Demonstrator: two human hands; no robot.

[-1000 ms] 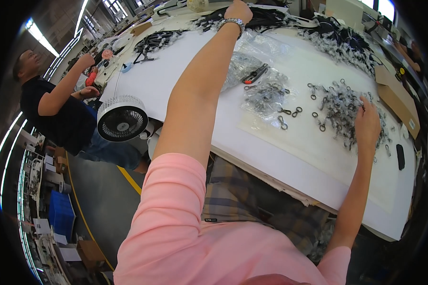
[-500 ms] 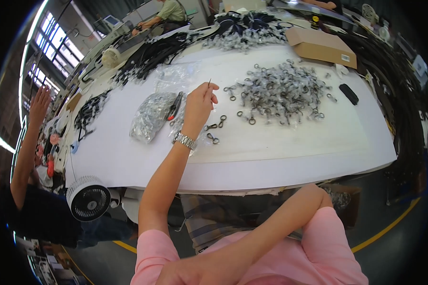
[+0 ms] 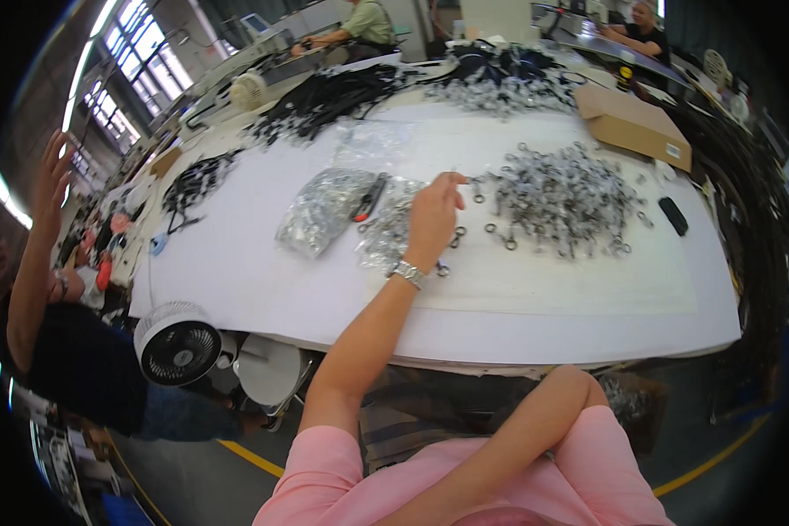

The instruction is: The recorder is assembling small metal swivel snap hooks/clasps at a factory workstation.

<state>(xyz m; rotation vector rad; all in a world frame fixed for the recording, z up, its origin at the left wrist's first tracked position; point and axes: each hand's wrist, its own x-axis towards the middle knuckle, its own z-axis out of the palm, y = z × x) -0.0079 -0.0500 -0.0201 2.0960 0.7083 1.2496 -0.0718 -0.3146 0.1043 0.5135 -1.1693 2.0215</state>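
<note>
My left hand (image 3: pixel 438 210), a metal-band watch on its wrist, reaches over the white table just left of a heap of small dark metal hooks (image 3: pixel 570 202) wrapped in clear plastic. Its thumb and fingers are pinched; a faint thin sliver shows at the tips, too blurred to name. Loose hooks (image 3: pixel 443 270) lie beside and partly under the hand. Left of it are a crumpled clear bag (image 3: pixel 320 210), a second clear plastic bag (image 3: pixel 381 237) and a black tool with a red end (image 3: pixel 370 197). My right forearm is bent across my body, its hand beyond the lower edge.
An open cardboard box (image 3: pixel 636 127) and a small black case (image 3: pixel 672 216) are at the right. Black straps (image 3: pixel 333 96) pile along the back. A fan (image 3: pixel 180 344) stands at the table's near left corner. Another person's raised hand (image 3: pixel 53 171) is at far left.
The view has shifted, so the table sits further right and lower. My left hand has moved a little right, nearer the heap, covering some loose hooks. My right hand has left the picture.
</note>
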